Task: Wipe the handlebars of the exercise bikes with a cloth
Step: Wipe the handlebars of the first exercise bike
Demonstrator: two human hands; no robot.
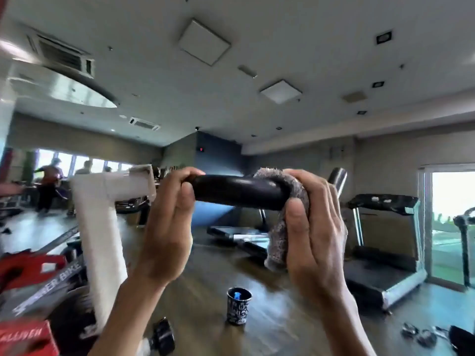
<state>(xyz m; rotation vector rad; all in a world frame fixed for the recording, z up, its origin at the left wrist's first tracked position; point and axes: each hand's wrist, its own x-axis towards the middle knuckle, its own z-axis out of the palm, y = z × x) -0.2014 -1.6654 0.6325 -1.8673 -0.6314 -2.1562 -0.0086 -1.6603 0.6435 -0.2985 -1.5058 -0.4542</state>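
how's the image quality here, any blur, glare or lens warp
Head view: wide-angle warp bends the ceiling; the glass door at right is blown out; the red bike frame at left is motion-smeared; left hand, right hand, cloth and handlebar look sharper.

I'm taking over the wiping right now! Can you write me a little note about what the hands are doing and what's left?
Left hand: grips the handlebar at its left part.
Right hand: holds the cloth, wrapped round the bar's right end.
Done: cannot tell how much is wiped.
Left: probably the bare middle and the part under the left hand, then any other bikes' bars.
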